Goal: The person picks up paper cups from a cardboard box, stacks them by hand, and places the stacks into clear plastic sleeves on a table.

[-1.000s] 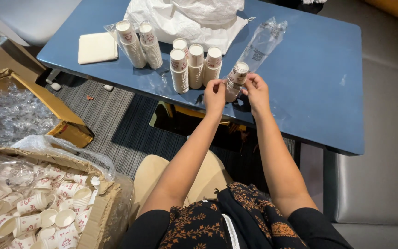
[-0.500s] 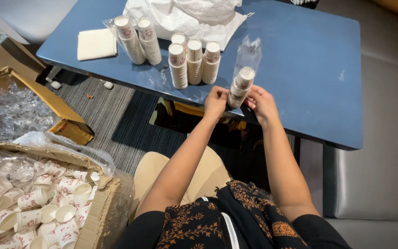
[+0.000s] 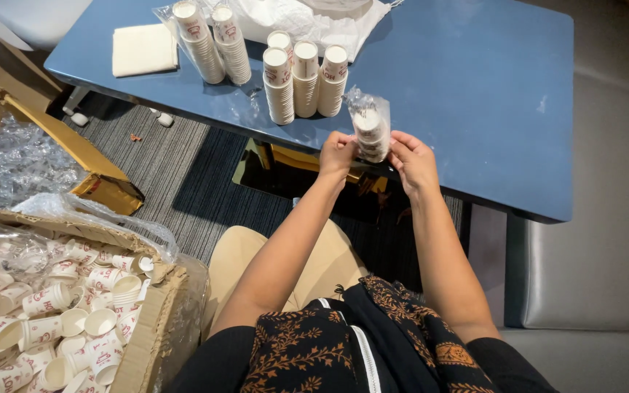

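Observation:
My left hand [image 3: 338,153] and my right hand [image 3: 413,160] both grip a short stack of small paper cups in a clear plastic sleeve [image 3: 370,132], held upright just above the near edge of the blue table [image 3: 475,94]. The sleeve's loose top is bunched over the stack. Three bagged cup stacks [image 3: 304,80] stand together on the table just behind my hands. Two more sleeved stacks [image 3: 212,42] lean further back to the left.
A cardboard box of several loose paper cups [image 3: 60,320] sits at my lower left, lined with clear plastic. Another open box with crumpled plastic [image 3: 16,156] lies on the striped carpet. A cream pad [image 3: 143,49] and a white plastic bag [image 3: 307,18] rest on the table.
The sleeve's long free end, stretched away over the table before, has been gathered down onto the stack. The stack has come closer to the table's near edge between both hands.

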